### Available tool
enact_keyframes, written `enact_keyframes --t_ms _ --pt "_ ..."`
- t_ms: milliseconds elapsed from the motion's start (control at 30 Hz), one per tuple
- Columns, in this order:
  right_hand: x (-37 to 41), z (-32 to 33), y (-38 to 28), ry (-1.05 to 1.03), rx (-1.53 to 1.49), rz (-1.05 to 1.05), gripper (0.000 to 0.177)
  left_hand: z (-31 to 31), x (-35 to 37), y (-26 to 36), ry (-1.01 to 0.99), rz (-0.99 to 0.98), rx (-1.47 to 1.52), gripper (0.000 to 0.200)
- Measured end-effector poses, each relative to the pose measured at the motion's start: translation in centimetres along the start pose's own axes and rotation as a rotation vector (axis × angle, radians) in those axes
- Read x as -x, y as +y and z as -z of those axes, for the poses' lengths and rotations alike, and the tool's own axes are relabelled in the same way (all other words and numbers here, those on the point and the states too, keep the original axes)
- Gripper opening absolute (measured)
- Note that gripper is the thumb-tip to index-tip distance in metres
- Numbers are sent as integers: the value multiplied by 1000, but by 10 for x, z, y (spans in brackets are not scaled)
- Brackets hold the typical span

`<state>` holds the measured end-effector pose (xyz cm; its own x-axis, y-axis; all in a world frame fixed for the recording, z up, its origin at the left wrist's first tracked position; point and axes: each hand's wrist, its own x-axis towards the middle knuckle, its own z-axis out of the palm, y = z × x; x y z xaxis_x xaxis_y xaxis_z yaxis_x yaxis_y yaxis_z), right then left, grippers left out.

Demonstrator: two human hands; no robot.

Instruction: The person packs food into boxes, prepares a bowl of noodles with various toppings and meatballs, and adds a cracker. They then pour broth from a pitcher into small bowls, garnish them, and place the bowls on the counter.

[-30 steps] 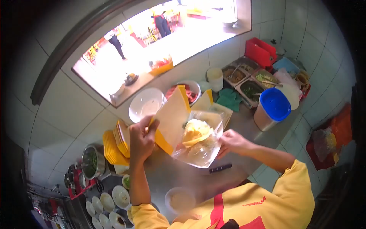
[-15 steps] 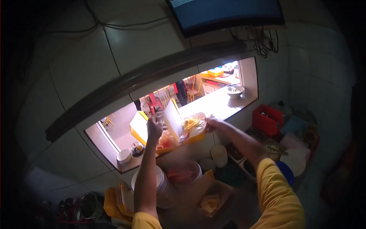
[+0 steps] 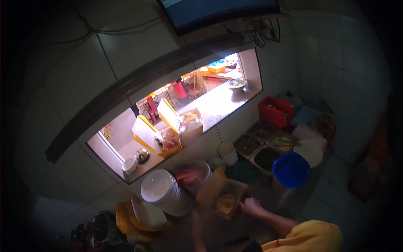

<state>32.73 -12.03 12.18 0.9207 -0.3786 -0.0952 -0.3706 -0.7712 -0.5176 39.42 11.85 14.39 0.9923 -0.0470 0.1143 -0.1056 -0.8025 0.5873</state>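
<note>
An open takeout box (image 3: 238, 190) with its lid raised stands on the dim counter below the hatch, holding yellowish, wrapper-like contents. My right hand (image 3: 252, 206) is at the box's right edge, its fingers curled there. To the left of the box, my left hand (image 3: 196, 220) is low over the counter, dark and smeared by motion, so its fingers do not show clearly. Two more open yellow takeout boxes, a left one (image 3: 178, 150) and a right one (image 3: 197, 129), stand filled on the lit hatch ledge.
Stacked white bowls (image 3: 157, 187) and a tub with a reddish bag (image 3: 193, 174) stand left of the box. Rightward are food trays (image 3: 266, 159), a blue-topped container (image 3: 291, 170) and a red bin (image 3: 275, 112). A bowl (image 3: 237, 86) sits on the ledge.
Both hands have left the boxes on the hatch ledge and come down to the counter, the right one to the open box there. The view has shifted too.
</note>
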Motion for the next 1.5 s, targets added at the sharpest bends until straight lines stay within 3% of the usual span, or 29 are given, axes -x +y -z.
enact_keyframes --t_ms 67,133,267,333,367,400,467,500,600,767,1000,1067,1133,1200,1300,1333,1400,1467,1500 --pt "8 -24 6 -10 -41 -54 52 6 12 23 -80 -218 270 67" --pt "9 -28 -21 -196 -750 -291 55 -52 -24 -14 -84 -280 550 56" --pt "3 -53 -22 -43 -702 -219 51 -34 -16 20 -226 -177 780 40" --pt "13 -49 -20 113 -763 -121 45 -37 -11 23 103 -508 425 25" --pt "8 -64 -4 226 -619 -11 40 -37 -11 22 141 -563 434 23" --pt "8 -68 10 218 -607 -17 40 -37 -8 20 136 -551 443 23" --pt "12 -62 27 -23 -667 -115 35 -15 7 33 70 -418 612 25" --pt "4 -83 54 -29 -716 60 31 14 21 54 18 -377 598 28" --pt "67 57 -15 -321 -964 -151 28 77 43 104 33 -442 604 31" --pt "36 177 -35 -354 -1012 32 25 99 -1 153 335 -555 465 26" --pt "-144 301 -39 -332 -944 319 29 80 -151 262 461 -590 597 20" --pt "-218 308 -28 -316 -962 401 31 45 -225 275 750 -726 476 20" --pt "-300 310 -30 -472 -769 271 30 56 -230 312 599 -561 400 17" --pt "-351 304 -44 -350 -702 254 30 36 -278 306 526 -538 270 22" --pt "-390 290 -60 -175 -556 137 32 29 -269 294 461 -641 634 30" --pt "-397 285 -61 -114 -492 157 35 33 -250 283 454 -707 672 31" --pt "-395 272 -68 -84 -426 177 38 58 -186 254 450 -687 445 30" --pt "-365 280 -84 453 -260 184 43 77 -104 216 317 -500 459 30" --pt "-343 290 -90 464 -259 224 46 96 -55 211 433 -536 346 23"
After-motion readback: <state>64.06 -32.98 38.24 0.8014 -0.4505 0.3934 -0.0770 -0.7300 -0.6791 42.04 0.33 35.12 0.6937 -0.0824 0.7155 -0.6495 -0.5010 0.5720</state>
